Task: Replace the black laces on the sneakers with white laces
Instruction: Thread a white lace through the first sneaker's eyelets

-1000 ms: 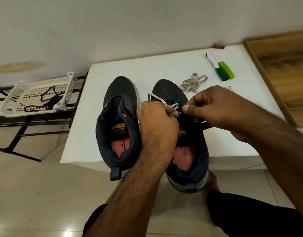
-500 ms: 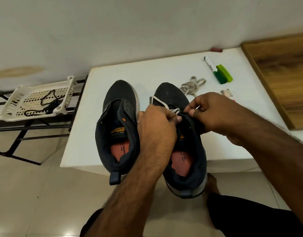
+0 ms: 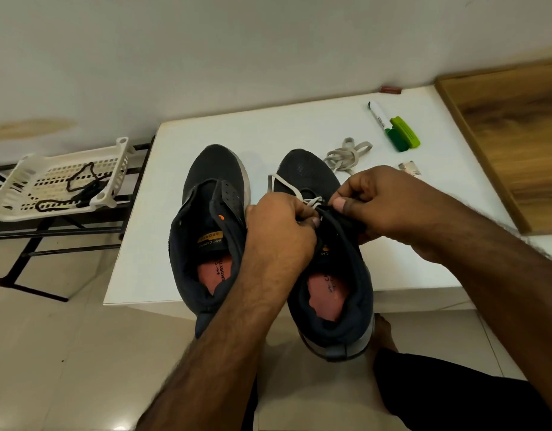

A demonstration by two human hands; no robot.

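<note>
Sneakers stood side by side at the near edge of the worktop point(image 3: 268, 129), heels hanging over it toward the person. The left sneaker point(image 3: 212, 219) had no lace in it at all, its tongue standing loose. The right sneaker point(image 3: 327, 265) carried a white lace point(image 3: 294, 194) through its lowest eyelets, one end trailing toward the toe.

Compared with a second earlier, the right sneaker's heel had come a little farther out over the near edge. The left hand point(image 3: 280, 231) had closed in tighter, and the right hand point(image 3: 383, 203) had shifted from the shoe's side flap onto the top of the tongue, thumb pressed down there. Both sets of fingers were curled: the left seemed to pinch the white lace near the eyelets, the right gripped the shoe's upper, though exactly how much lace either held was hidden. I judge this as threading the next eyelet pair, with lacing of this shoe barely begun.

A second white lace point(image 3: 346, 155) lay bundled near the far right of the worktop, beside a marker point(image 3: 381, 119) and a green highlighter point(image 3: 405, 132). The black laces point(image 3: 78, 188) lay in a white basket point(image 3: 16, 194) on the rack off the worktop's left edge, as before.
</note>
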